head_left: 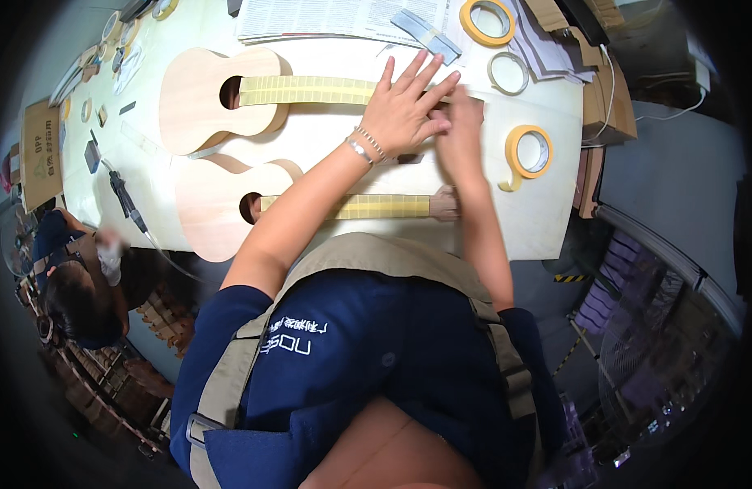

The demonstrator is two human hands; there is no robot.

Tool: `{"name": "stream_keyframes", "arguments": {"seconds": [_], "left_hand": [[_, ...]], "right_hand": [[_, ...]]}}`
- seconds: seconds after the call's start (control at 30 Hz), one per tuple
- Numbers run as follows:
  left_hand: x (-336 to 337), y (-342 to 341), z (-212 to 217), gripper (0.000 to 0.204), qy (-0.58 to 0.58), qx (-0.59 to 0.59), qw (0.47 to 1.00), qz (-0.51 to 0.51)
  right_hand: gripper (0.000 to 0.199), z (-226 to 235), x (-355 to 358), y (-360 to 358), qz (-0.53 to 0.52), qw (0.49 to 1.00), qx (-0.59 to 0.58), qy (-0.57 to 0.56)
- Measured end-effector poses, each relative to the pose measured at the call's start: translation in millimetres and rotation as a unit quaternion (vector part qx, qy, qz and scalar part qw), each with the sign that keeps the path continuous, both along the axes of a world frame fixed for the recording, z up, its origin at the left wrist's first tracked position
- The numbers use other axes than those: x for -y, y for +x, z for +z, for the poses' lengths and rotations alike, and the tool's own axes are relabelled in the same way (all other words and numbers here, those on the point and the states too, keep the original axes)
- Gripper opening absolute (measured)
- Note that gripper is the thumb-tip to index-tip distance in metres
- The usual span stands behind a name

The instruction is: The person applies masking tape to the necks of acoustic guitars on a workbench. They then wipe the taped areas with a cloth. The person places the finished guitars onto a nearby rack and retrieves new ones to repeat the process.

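Note:
Two unfinished ukuleles of pale wood lie side by side on the white table, with yellow tape covering their fretboards. My left hand rests with spread fingers over the head end of the far ukulele; its fingers look empty. Close beside it, my right hand is at that ukulele's headstock, its fingers smeared by motion and partly hidden. Whether it holds anything does not show. The near ukulele lies under my left forearm, which hides part of its body and neck. Its brown headstock lies beside my right forearm.
A yellow tape roll lies to the right, another tape roll and a thinner ring farther back. Newspaper lies at the far edge. A black corded tool sits left. Beyond the table's left side is another person.

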State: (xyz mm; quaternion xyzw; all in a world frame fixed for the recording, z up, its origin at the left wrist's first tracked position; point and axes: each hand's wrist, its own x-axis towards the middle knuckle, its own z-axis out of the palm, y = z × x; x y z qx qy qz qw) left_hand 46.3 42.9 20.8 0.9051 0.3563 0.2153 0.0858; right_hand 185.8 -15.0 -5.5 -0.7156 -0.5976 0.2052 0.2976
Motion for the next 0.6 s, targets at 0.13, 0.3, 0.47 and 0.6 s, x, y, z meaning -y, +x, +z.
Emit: {"name": "stream_keyframes", "arguments": {"seconds": [0.13, 0.3, 0.47, 0.6], "left_hand": [[-28, -59, -19, 0.061, -0.109, -0.220, 0.957, 0.157], [-61, -216, -33, 0.060, -0.024, -0.252, 0.898, 0.359], [-61, -267, -37, 0.063, -0.015, -0.099, 0.889, 0.447], [-63, -272, -45, 0.064, 0.056, -0.143, 0.876, 0.458]], "right_hand": [[0.046, -26, -5, -15, 0.030, 0.997, 0.016, 0.071], [0.026, -14, -45, 8, 0.003, 0.997, -0.065, -0.051], [0.039, -23, -149, -4, -0.015, 0.984, 0.166, 0.061], [0.042, -19, -169, -16, 0.010, 0.981, 0.189, 0.038]]}}
